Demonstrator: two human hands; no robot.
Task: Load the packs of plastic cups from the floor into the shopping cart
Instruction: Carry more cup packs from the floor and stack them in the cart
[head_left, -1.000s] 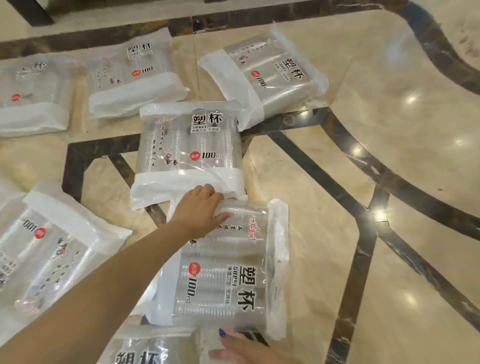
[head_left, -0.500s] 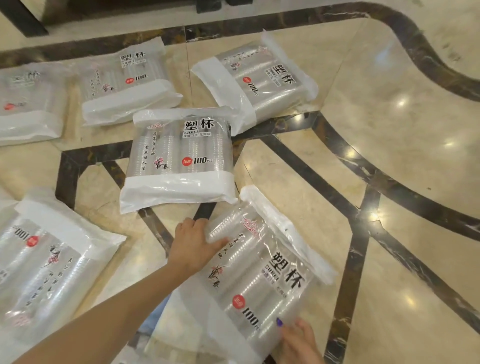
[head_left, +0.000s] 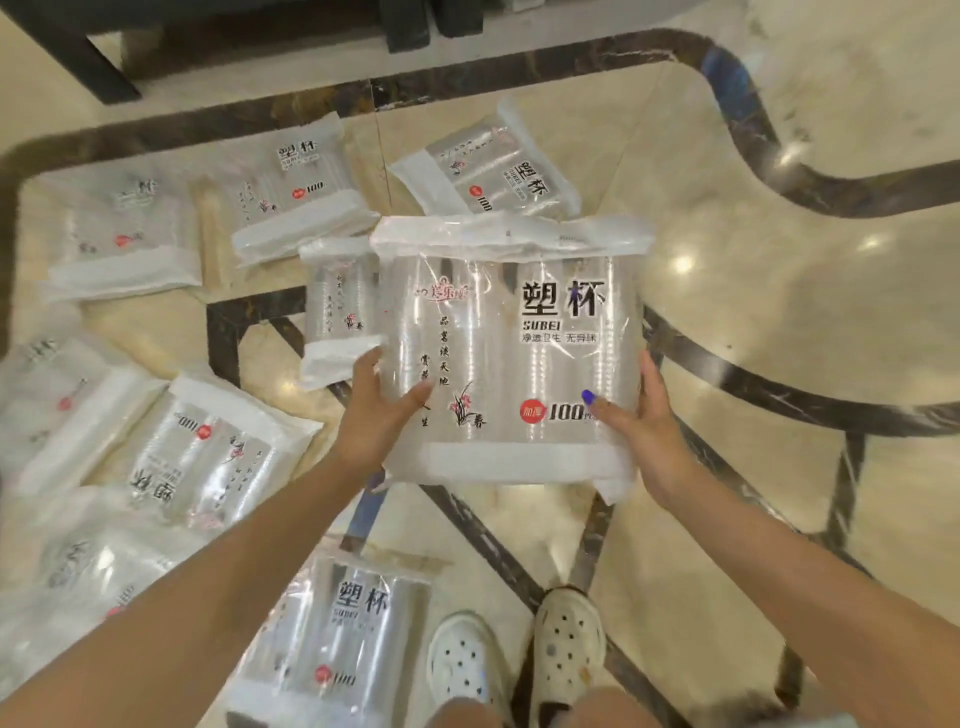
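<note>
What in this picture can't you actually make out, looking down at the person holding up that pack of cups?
Head view:
- Shopping cart: not in view, beyond the frame edges.
- Pack on the floor behind the held pack: its right part is hidden by the held pack.
- Fingers of the left hand and right hand: mostly behind the held pack.
- Packs at the left edge: blurred, cut off.
- Small print: too small to read.

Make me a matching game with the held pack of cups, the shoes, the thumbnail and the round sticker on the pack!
Things:
1. held pack
2. shoes
3. thumbnail
4. round sticker

Matches:
A. red
B. white with holes, on the floor
C. blue
D. gripped between the left hand and the right hand

Pairs: 1-D, 2-B, 3-C, 4-A
</note>
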